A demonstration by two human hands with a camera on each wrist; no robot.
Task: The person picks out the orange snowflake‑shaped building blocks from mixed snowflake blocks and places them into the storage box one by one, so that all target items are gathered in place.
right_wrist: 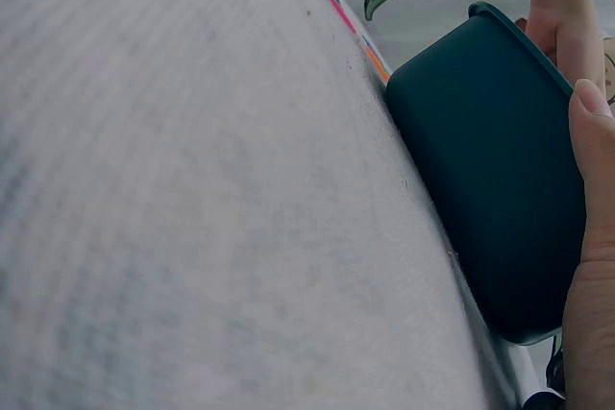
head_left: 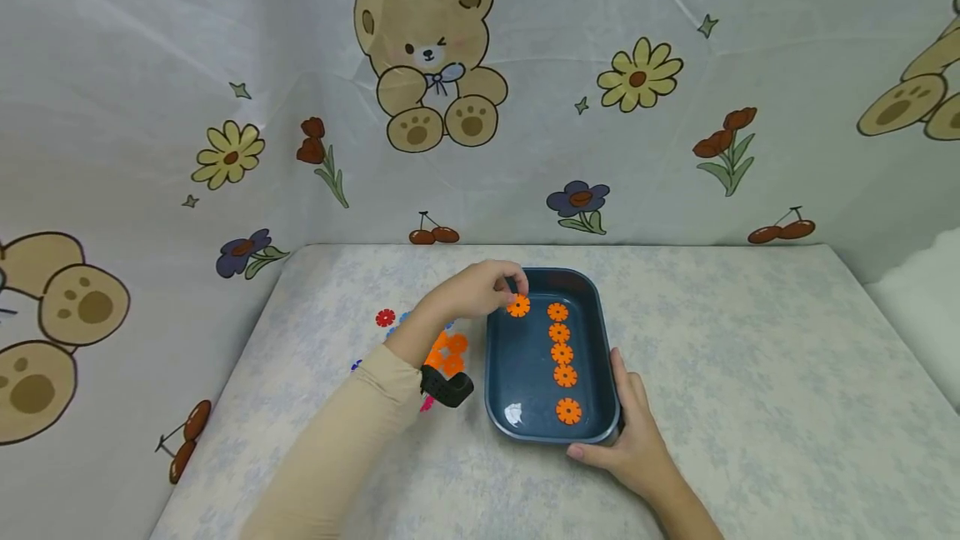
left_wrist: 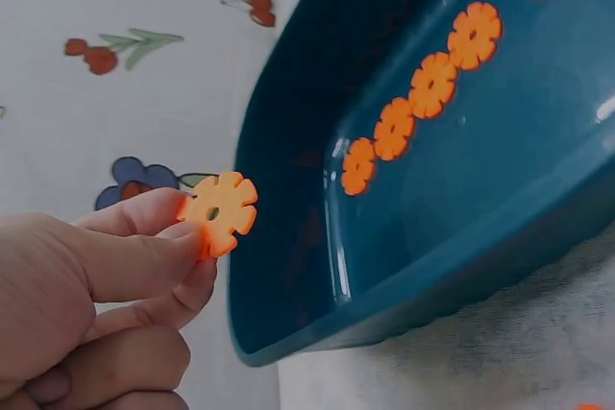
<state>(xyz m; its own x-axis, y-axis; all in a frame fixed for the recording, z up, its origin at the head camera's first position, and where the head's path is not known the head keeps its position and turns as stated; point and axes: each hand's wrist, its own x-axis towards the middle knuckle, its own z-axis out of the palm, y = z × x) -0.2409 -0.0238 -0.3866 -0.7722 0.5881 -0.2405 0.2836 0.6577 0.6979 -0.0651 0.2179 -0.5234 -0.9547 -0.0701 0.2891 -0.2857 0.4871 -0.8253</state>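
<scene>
My left hand (head_left: 483,290) pinches an orange snowflake-shaped plastic disc (left_wrist: 219,213) between thumb and fingers, over the left side of a dark blue tray (head_left: 517,427). The disc is held near the tray's far left corner. Inside, several orange discs (head_left: 562,353) lie flat in a line on the right half of the floor, with a wider gap before the nearest one. My right hand (head_left: 637,444) holds the tray's near right corner, thumb along the near side and fingers along the right side. In the right wrist view its thumb (right_wrist: 593,127) lies against the tray wall.
Left of the tray, partly hidden by the left arm, lie loose discs: orange ones (head_left: 453,348), a red one (head_left: 385,317), blue ones and a pink one (head_left: 427,402). A pale patterned cloth (head_left: 750,373) covers the table, and a printed curtain (head_left: 540,165) hangs behind.
</scene>
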